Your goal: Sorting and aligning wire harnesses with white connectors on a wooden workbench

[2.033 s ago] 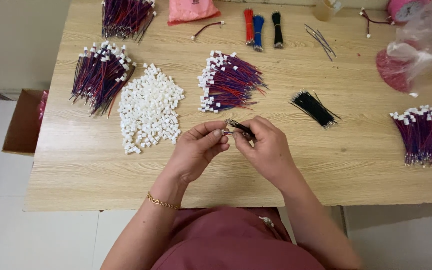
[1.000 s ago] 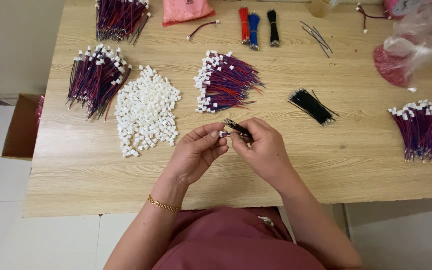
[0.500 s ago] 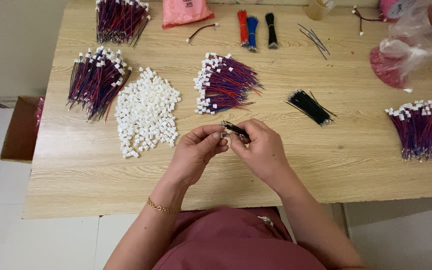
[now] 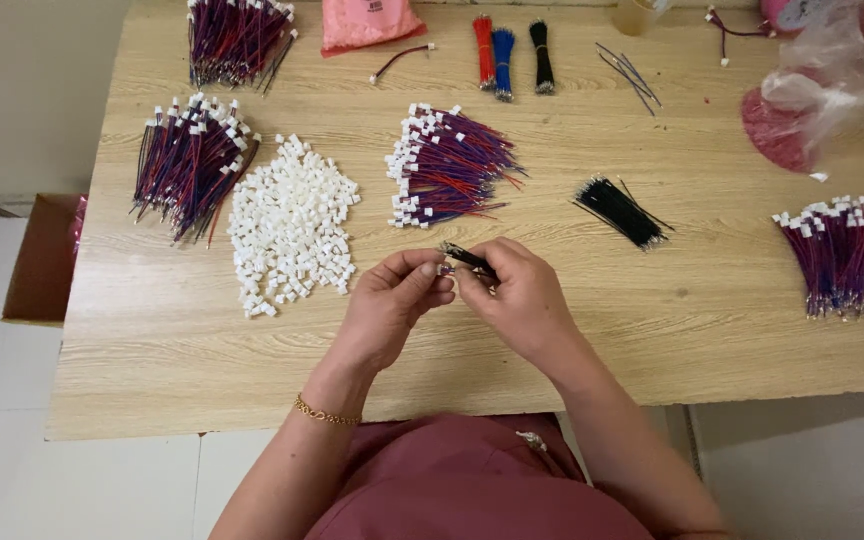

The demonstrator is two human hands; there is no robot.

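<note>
Fingers of left hand (image 4: 392, 300) and right hand (image 4: 514, 295) pinching thin black wires (image 4: 467, 260); cardboard box (image 4: 40, 262) beside table (image 4: 652, 330), contents unclear.

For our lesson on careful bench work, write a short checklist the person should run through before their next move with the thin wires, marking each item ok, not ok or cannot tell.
1. Both hands on the work: left hand and right hand meet over the thin dark wires: ok.
2. Small white plastic connector seated on the wire ends: hidden by fingers: cannot tell.
3. Heap of small white plastic connectors close beside the left hand: ok.
4. Loose black wire bundle near the right hand: ok.
5. Fan of red and blue wires with white ends lying apart from the hands: ok.
6. Pale wooden table bare under the hands: ok.
</note>
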